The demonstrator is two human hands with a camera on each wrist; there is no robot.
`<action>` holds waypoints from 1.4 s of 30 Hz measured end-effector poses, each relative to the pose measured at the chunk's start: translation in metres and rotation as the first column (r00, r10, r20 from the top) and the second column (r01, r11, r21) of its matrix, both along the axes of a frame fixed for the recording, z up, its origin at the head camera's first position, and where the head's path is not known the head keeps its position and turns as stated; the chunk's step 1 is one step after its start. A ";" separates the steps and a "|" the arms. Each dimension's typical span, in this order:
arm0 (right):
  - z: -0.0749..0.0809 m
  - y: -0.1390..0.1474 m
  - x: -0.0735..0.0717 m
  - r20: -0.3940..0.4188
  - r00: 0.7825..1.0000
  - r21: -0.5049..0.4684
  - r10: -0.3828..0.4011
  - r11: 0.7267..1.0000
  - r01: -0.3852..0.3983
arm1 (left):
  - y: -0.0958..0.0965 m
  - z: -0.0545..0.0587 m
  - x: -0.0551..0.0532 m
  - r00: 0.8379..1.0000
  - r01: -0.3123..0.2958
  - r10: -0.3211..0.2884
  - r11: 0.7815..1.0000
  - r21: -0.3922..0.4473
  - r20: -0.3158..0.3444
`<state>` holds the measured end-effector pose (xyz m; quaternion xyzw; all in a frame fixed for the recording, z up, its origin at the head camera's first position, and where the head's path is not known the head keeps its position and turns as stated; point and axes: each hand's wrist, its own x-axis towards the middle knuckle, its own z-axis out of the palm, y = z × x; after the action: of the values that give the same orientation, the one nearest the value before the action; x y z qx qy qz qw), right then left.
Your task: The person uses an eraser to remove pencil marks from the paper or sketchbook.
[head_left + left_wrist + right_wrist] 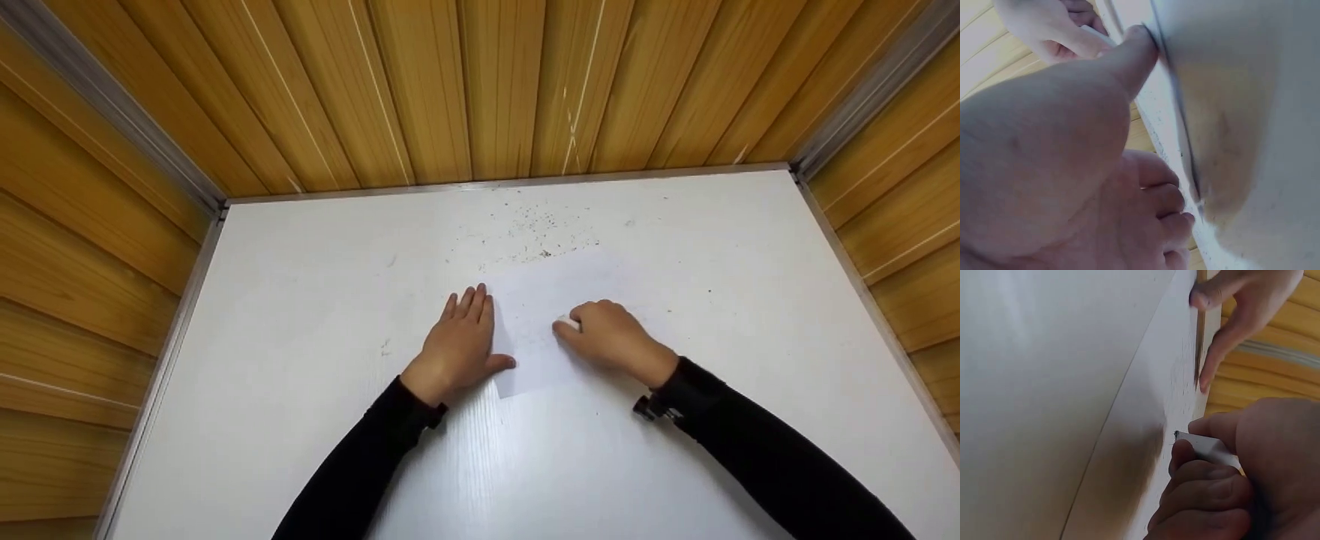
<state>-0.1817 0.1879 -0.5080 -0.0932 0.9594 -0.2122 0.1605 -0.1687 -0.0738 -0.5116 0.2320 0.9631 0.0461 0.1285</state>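
Note:
A sheet of white paper (536, 289) lies on the white table. My left hand (459, 341) rests along its left edge with straight fingers, the thumb stretched out over the sheet. In my right hand (615, 334) is a small white eraser (1206, 447), gripped between thumb and curled fingers. The right wrist view shows its end at the paper's surface, with dark crumbs on the tip and faint grey marks on the sheet. Most of the eraser is hidden inside the fist.
Dark eraser crumbs (544, 225) are scattered over the table (322, 285) beyond the sheet's far edge. Wood-panelled walls (495, 90) with grey metal edging enclose the table at the back and both sides.

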 end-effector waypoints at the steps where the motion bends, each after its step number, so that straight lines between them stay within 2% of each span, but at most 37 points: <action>1: 0.000 -0.009 0.000 -0.005 1.000 0.007 0.013 1.000 -0.013 | 0.000 0.001 0.000 1.000 0.006 -0.006 1.000 0.011 -0.008; 8: -0.005 -0.065 -0.001 -0.042 0.994 0.017 0.103 0.995 -0.102 | 0.003 -0.006 0.005 0.999 0.034 -0.034 0.998 0.045 -0.003; 13: -0.008 -0.074 -0.004 -0.053 0.994 0.025 0.096 0.995 -0.094 | 0.005 -0.010 0.006 0.999 0.030 -0.029 1.000 0.011 -0.020; 16: -0.009 -0.059 -0.007 -0.055 0.996 0.022 0.066 0.998 -0.064 | 0.006 -0.011 0.007 0.999 0.023 -0.024 0.999 -0.033 -0.035; 18: -0.008 -0.040 -0.010 -0.042 0.998 0.016 0.037 0.999 -0.036 | 0.006 -0.010 0.007 0.999 0.019 -0.021 0.999 -0.049 -0.043; 25: 0.009 0.069 -0.020 0.059 0.994 0.036 -0.092 0.995 0.090 | 0.009 -0.009 0.005 0.999 0.019 -0.021 0.998 -0.065 -0.035; 28: 0.014 0.110 -0.022 0.052 0.991 0.067 -0.120 0.991 0.117 | 0.011 -0.008 0.005 1.000 0.015 -0.017 0.998 -0.068 -0.023; 30: 0.013 0.124 -0.022 0.039 0.991 0.084 -0.131 0.988 0.128 | 0.012 -0.008 0.005 1.000 0.014 -0.016 0.997 -0.079 -0.018; 35: 0.008 0.122 -0.016 0.013 0.989 0.093 -0.150 0.985 0.148 | 0.011 -0.009 0.007 1.000 0.021 -0.021 0.995 -0.095 -0.004; 39: 0.008 0.108 -0.007 0.025 0.986 0.038 -0.162 0.986 0.161 | 0.011 -0.010 0.007 1.000 0.028 -0.029 0.995 -0.095 -0.003; 42: 0.008 0.089 -0.003 0.038 0.992 -0.007 -0.124 0.992 0.125 | 0.010 -0.010 0.006 1.000 0.022 -0.023 0.995 -0.099 -0.009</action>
<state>-0.1850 0.2768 -0.5001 -0.0300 0.9592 -0.2281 0.1643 -0.1626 -0.0639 -0.5215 0.2366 0.9621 -0.0044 0.1352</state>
